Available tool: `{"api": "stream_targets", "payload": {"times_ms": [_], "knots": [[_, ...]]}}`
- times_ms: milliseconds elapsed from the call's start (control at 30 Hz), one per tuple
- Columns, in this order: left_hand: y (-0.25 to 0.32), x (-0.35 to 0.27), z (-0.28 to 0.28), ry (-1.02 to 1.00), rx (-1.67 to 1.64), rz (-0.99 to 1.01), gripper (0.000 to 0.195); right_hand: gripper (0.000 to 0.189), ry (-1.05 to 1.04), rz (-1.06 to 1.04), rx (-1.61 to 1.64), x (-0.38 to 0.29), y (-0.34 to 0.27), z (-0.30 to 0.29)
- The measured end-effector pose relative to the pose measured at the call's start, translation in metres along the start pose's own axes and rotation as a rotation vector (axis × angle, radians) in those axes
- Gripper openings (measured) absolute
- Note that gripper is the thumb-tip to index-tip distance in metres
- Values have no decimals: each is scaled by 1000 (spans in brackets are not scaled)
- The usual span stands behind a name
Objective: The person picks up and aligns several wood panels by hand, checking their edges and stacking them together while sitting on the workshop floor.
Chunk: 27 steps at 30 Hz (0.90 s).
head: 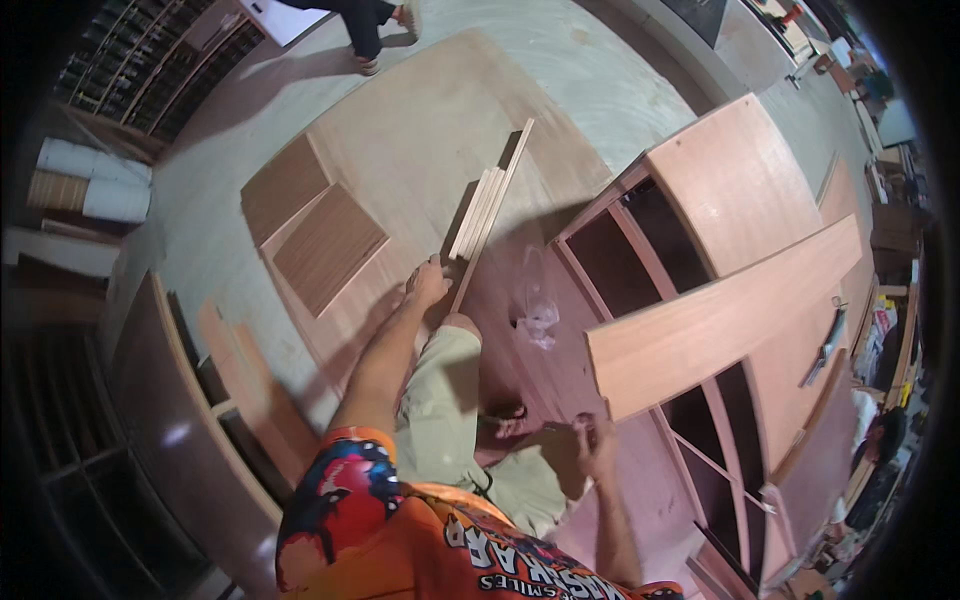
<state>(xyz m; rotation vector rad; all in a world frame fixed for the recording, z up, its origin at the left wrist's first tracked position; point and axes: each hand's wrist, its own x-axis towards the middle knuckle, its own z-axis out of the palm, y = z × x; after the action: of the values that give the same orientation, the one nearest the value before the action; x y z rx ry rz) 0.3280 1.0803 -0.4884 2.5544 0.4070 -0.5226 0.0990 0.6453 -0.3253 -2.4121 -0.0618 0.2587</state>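
My left hand [429, 282] reaches forward past my knee to the near end of a small stack of pale wooden strips [478, 214]. Its fingers are beside the strips, and I cannot tell whether they touch or grip one. A longer thin strip [517, 154] lies along the stack's right side. My right hand [598, 448] is raised by my right leg, close to the near end of a wide wooden board [720, 319]. Its fingers are bent, and whether something small is between them is unclear. The board rests across an open-framed wooden cabinet carcass [664, 281].
Two brown panels [330, 251] lie left on a large plywood sheet [420, 112]. A clear plastic bag [538, 322] lies between my legs and the cabinet. A metal handle-like piece [823, 349] lies on the cabinet. Another person's legs [364, 34] are at the far edge. A curved-looking panel [169, 420] stands left.
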Motion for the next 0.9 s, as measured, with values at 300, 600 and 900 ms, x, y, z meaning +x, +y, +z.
{"api": "stream_targets", "payload": {"times_ms": [300,600,900], "knots": [[-60,179,146,-166,-231,139,39,17,170,-5,78,116,154,97],[-130,94,70,-46,-1105,-154,29,23,158,163,269,78,99,117],[-46,-98,-65,399,-651,411,34,20,386,-54,402,109,16,76]]}}
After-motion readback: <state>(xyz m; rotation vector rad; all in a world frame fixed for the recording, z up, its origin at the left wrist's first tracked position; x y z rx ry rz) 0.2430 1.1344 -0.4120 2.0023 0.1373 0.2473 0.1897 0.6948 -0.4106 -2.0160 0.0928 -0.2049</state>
